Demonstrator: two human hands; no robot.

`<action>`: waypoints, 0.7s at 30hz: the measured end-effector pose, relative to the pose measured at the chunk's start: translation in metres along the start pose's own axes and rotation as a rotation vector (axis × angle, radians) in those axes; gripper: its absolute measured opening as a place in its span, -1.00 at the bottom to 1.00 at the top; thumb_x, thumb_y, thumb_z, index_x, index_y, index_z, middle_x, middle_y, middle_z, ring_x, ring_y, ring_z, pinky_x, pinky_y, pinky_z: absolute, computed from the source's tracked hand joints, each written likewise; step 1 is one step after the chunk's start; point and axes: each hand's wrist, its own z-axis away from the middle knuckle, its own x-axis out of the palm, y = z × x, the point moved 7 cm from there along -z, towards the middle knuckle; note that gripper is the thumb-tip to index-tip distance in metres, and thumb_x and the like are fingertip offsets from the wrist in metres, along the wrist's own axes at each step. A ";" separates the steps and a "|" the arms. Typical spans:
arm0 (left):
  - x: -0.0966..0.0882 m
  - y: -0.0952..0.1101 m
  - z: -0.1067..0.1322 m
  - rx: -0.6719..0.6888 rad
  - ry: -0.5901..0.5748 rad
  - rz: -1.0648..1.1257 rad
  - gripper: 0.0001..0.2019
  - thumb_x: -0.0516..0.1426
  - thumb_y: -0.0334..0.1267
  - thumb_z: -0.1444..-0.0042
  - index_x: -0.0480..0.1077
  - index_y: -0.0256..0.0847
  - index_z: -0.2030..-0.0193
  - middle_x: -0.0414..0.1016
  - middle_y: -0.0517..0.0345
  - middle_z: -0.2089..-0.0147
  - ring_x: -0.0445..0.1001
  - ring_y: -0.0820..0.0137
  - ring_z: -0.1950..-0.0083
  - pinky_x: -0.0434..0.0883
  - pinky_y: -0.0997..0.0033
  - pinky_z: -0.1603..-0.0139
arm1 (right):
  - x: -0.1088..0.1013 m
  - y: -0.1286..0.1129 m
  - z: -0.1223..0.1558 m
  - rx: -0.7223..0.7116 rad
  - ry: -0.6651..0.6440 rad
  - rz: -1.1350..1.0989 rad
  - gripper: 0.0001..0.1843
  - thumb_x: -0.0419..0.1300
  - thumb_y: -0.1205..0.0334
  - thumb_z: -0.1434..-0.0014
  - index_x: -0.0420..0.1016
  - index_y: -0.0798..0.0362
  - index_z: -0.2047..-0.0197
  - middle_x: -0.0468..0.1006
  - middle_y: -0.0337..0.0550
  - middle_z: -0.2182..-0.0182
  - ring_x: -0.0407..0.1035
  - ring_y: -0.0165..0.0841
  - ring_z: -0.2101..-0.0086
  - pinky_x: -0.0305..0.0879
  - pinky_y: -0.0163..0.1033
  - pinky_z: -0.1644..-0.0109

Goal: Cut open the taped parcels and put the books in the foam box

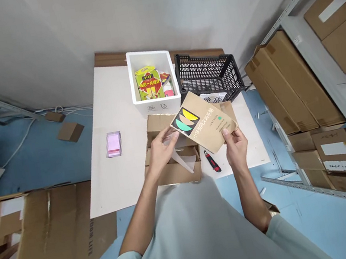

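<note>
Between my two hands a tan book (202,120) is held up at a tilt, its cover bearing yellow, pink and green half-circles on black and Chinese lettering. My right hand (235,143) pinches its lower right corner, thumb on the cover. At the left edge, my left hand (163,148) has its fingers closed at the book's corner, with clear or white wrapping by the palm. Below lies an open cardboard box (173,173) with a pale sheet (186,162) in it; the book hides part of it. A red and black utility knife (212,161) rests beside the box.
Behind the box stand a white foam box (157,104) holding colourful books (149,85) and a black plastic crate (206,69). A blurred pink item (114,144) lies on the table (119,186). Shelving with cartons (284,85) rises at right; a big carton (58,235) stands at left.
</note>
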 end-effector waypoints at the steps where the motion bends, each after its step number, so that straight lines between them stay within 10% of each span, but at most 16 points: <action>1: 0.005 0.006 0.001 -0.015 -0.037 0.099 -0.22 0.40 0.40 -0.24 0.68 -0.26 -0.28 0.72 -0.25 -0.32 0.66 -0.08 -0.40 0.54 -0.03 -0.50 | 0.004 0.002 0.006 0.028 0.001 -0.046 -0.38 0.48 -0.26 -0.32 0.66 0.03 -0.21 0.76 0.07 -0.14 0.63 -0.09 -0.15 0.60 -0.01 -0.22; 11: 0.004 0.011 0.005 -0.198 0.061 0.418 -0.31 0.63 0.22 0.10 0.77 -0.30 -0.01 0.82 -0.21 -0.08 0.77 -0.08 -0.14 0.68 -0.05 -0.24 | 0.045 0.037 0.050 0.229 -0.172 -0.135 -0.21 0.55 -0.24 -0.24 0.54 0.04 -0.34 0.72 0.19 -0.25 0.62 -0.02 -0.24 0.67 0.07 -0.24; 16: -0.011 0.019 0.005 -0.126 0.133 0.316 -0.43 0.58 0.14 0.03 0.77 -0.27 0.04 0.83 -0.15 -0.04 0.77 -0.11 -0.18 0.70 -0.06 -0.24 | 0.038 0.014 0.055 -0.127 -0.078 0.364 -0.22 0.42 -0.18 -0.39 0.43 0.02 -0.51 0.48 0.31 -0.48 0.35 0.07 -0.49 0.43 0.28 -0.51; 21: -0.008 0.023 0.007 -0.098 0.177 0.275 -0.47 0.54 0.11 -0.02 0.76 -0.27 0.02 0.82 -0.11 -0.06 0.76 -0.08 -0.21 0.67 -0.03 -0.30 | 0.088 0.011 0.085 -0.355 -0.399 0.760 -0.41 0.35 0.02 -0.48 0.52 -0.07 -0.50 0.54 0.20 -0.46 0.42 0.09 -0.45 0.39 0.27 -0.55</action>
